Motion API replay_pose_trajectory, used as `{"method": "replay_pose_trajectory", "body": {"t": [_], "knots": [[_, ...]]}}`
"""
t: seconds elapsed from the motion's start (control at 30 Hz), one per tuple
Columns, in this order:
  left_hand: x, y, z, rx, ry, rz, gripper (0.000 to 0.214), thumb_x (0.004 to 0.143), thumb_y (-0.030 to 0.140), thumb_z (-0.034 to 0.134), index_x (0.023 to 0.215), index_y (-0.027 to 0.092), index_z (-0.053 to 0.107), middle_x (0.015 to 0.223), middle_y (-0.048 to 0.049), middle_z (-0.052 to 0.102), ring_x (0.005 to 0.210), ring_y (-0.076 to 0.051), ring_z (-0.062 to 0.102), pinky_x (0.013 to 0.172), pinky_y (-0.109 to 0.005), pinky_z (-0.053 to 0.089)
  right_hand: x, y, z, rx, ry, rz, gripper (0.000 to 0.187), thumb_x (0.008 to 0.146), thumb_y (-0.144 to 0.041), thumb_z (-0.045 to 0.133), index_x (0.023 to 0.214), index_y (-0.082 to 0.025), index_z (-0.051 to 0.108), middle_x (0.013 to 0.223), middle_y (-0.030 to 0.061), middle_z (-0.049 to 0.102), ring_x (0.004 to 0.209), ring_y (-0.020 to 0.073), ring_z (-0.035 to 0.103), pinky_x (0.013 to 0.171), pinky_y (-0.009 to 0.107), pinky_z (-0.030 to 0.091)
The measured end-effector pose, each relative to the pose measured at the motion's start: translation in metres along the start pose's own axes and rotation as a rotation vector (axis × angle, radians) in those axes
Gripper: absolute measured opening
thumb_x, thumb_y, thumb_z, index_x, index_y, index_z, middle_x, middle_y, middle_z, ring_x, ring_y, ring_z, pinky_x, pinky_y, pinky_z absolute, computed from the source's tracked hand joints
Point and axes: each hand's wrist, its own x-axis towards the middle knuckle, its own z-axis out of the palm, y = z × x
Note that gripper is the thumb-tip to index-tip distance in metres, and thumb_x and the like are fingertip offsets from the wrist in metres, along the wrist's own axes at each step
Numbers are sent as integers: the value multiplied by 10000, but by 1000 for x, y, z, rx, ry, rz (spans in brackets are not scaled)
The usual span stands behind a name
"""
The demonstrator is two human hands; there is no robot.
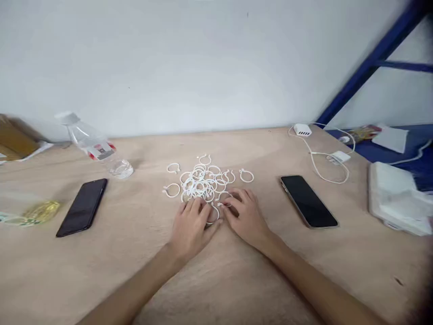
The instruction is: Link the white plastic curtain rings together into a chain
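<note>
A loose pile of thin white plastic rings (199, 180), each open at a small knobbed end, lies mid-table. My left hand (189, 228) rests at the pile's near edge, fingers bent and thumb stretched out to the right. One white ring (217, 215) sits in the gap between that thumb and the forefinger. Close beside it, my right hand (246, 219) has its thumb and forefinger together at the knobbed end of another white ring (219, 195). Its other fingers curl over the table. A few rings, such as a single ring (247, 181), lie apart from the pile.
Left of the hands are a dark phone (82, 207), a tilted-looking water bottle (98, 146) and a clear bag with yellow contents (40, 213). On the right lie another phone (308, 201), a white charger (302, 130) with cables and a white plastic container (399, 198). A wall stands behind.
</note>
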Motion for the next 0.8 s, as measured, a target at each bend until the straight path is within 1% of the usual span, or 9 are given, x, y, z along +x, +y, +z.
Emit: {"method": "replay_pose_trajectory", "body": {"t": [0.07, 0.17, 0.27, 0.33, 0.43, 0.5, 0.6, 0.7, 0.8], "knots": [[-2, -5, 4, -87, 2, 41, 158, 883, 317, 509, 876, 173, 574, 979, -88, 577, 891, -235, 565, 765, -412, 502, 0, 5, 4, -7, 36, 38, 107, 805, -143, 590, 850, -197, 670, 1033, 94, 569, 970, 250, 497, 882, 443, 432], [-4, -10, 7, -233, 42, 110, 86, 881, 218, 499, 883, 173, 572, 1024, -96, 579, 924, -216, 564, 782, -378, 511, 1, 9, 5, 20, 122, 70, 123, 813, -164, 586, 888, -195, 678, 1021, 102, 564, 945, 243, 510, 859, 423, 444], [-5, -11, 6, -355, 134, 183, 79, 873, 157, 511, 928, 168, 567, 1075, -111, 568, 975, -213, 552, 816, -368, 512, 2, 5, 1, 92, 180, 61, 110, 850, -204, 563, 860, -175, 668, 871, 73, 601, 855, 208, 541, 822, 373, 439], [-6, -11, 4, -371, 227, 234, 103, 856, 121, 536, 948, 160, 564, 1086, -122, 549, 996, -221, 540, 828, -377, 511, 2, -1, -3, 165, 127, 94, 186, 883, -249, 534, 757, -169, 644, 695, 24, 584, 710, 165, 533, 727, 319, 430], [-8, -11, 2, -339, 344, 311, 148, 821, 65, 575, 947, 142, 565, 1071, -127, 526, 1012, -235, 527, 838, -396, 511, 0, -15, -8, 313, -13, 242, 374, 909, -340, 498, 585, -164, 561, 511, -31, 455, 515, 103, 419, 536, 253, 352], [-10, -11, 2, -310, 385, 364, 181, 798, 42, 600, 954, 129, 569, 1054, -124, 522, 1014, -239, 526, 835, -393, 515, -2, -22, -10, 425, -76, 322, 398, 907, -377, 494, 580, -160, 553, 514, -34, 446, 503, 92, 399, 498, 239, 320], [-13, -12, 2, -308, 402, 410, 214, 778, 42, 631, 963, 134, 574, 1042, -108, 514, 1010, -232, 534, 827, -378, 521, -3, -28, -12, 569, -130, 406, 366, 899, -392, 501, 628, -156, 573, 564, -27, 468, 550, 99, 418, 515, 233, 328], [-15, -15, 3, -386, 401, 380, 229, 782, 132, 665, 985, 150, 561, 1059, -104, 502, 991, -220, 546, 811, -355, 518, -2, -25, -13, 719, -197, 479, 331, 886, -392, 523, 663, -157, 589, 601, -21, 477, 587, 106, 427, 539, 234, 342], [-14, -19, 3, -530, 412, 239, 256, 823, 259, 628, 1033, 160, 521, 1022, -98, 525, 961, -216, 550, 800, -349, 497, -1, -21, -15, 860, -250, 477, 258, 873, -372, 555, 743, -160, 624, 651, -14, 513, 622, 111, 449, 568, 237, 364]]}}
